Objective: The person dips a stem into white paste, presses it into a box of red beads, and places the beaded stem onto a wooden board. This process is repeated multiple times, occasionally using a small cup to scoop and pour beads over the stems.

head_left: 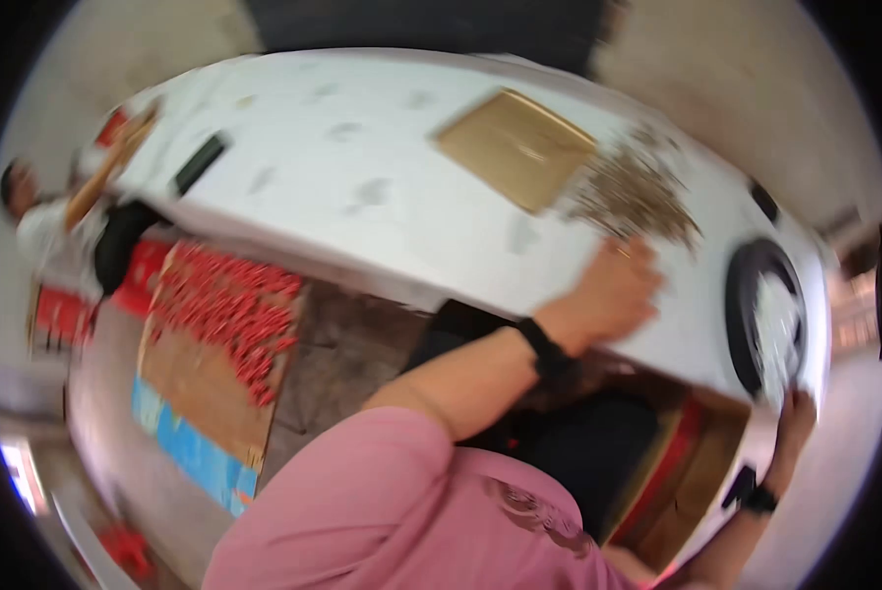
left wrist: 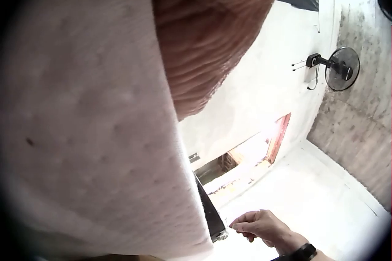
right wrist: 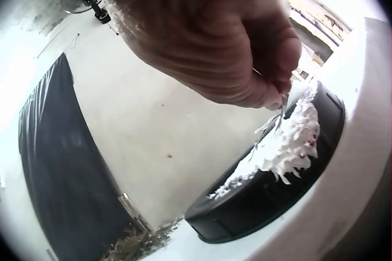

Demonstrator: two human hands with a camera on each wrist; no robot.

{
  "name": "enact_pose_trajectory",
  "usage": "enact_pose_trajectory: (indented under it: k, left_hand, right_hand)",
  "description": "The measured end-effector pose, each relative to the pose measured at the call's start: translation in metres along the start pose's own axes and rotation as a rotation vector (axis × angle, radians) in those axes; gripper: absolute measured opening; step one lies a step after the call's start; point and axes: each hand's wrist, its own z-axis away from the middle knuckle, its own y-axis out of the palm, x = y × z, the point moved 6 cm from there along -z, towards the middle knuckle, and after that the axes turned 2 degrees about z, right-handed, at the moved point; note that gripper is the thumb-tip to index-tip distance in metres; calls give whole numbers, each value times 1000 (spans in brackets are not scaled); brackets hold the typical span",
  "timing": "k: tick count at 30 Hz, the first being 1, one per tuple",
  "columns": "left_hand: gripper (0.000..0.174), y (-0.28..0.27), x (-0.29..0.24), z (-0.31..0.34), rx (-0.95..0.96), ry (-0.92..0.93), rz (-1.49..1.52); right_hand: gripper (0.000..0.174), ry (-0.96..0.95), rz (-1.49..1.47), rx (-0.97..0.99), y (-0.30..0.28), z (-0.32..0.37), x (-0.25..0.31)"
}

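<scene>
In the head view my left hand [head_left: 613, 295] is over the white-covered table, close to the near edge of a heap of thin brownish sticks [head_left: 638, 192]. Blur hides how its fingers lie; its palm [left wrist: 214, 34] fills the top of the left wrist view. At the table's right end, my right hand [head_left: 795, 423] is beside a round black tray [head_left: 741, 320] holding a white, shredded-looking mass [right wrist: 288, 141]. The right wrist view has this hand pinching a thin grey stick [right wrist: 283, 111] between thumb and finger, its lower end at the white mass.
A gold rectangular tray [head_left: 510, 147] lies left of the sticks. A dark, flat object [head_left: 202, 162] rests farther left, near another seated person [head_left: 57, 231]. Many small red pieces [head_left: 234, 305] cover part of a low board. An open cardboard box [head_left: 692, 472] is below the table edge.
</scene>
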Motion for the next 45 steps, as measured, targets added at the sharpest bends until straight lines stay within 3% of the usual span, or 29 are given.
enact_pose_trajectory:
  k: [1,2,4,5,8,11,14,15,17,18,19,21,23,25,26,30,34,38,40,42,45]
  left_hand:
    - [40,1,2,2,-46,-3,-7]
    - [40,1,4,3,-90,8,-5]
    - [38,-4,5,1,3,-32,51]
    - [36,-8,8,3,-5,-28,59]
    - [31,-8,7,4,-40,2,74]
    - [26,0,7,4,-100,16,38]
    - [22,-5,5,3,-144,97,18]
    - [21,-5,4,1,-49,73,-3]
    - [19,-18,-8,7,-302,147,-167]
    - [17,-35,-26,9,-325,147,-181]
    - [15,-36,-40,8,-351,128,-85]
    - [14,-12,-70,-2,-321,70,186]
    - [14,28,-112,-9,-196,0,528]
    - [20,74,-152,-15,68,-230,982]
    - [24,107,-174,-16,186,-308,1201]
    - [30,154,-242,-10,412,-572,1654]
    - [26,185,-279,5,558,-584,1705]
    - [18,211,-284,16,649,-646,1766]
    - [17,220,-276,13,615,-661,1730]
    - [15,236,-248,16,449,-522,1341]
    - [18,242,-213,25,470,-384,959]
  right_hand:
    - [18,-75,41,35,13,-1,-6]
    - [16,-6,-86,11,16,-3,-12]
    - [14,-51,-107,-52,-9,-5,5]
    - [17,-48,-39,50,-4,-8,-2]
    - [12,-50,-18,95,31,-10,-36]
    - [14,-18,36,-1,19,0,-57]
    - [21,92,-131,-252,-22,31,-22]
    - [22,100,-207,-233,-24,35,-12]
    - [22,168,-476,-279,-4,46,-15]
    - [22,265,-573,-287,-10,54,3]
    - [19,432,-768,-224,-14,61,21]
    - [15,412,-1141,-300,1,69,33]
    - [13,468,-1395,-288,-22,86,75]
    - [13,540,-1707,-311,-12,102,87]
    - [13,631,-1673,-278,-10,115,88]
    - [14,615,-1630,-255,-10,157,79]
    - [12,717,-1740,-409,-2,201,58]
    - [10,796,-1711,-345,12,216,47]
    - [9,826,-1650,-179,26,214,41]
    - [9,793,-1556,-73,67,225,27]
    - [13,858,-1238,314,193,261,-9]
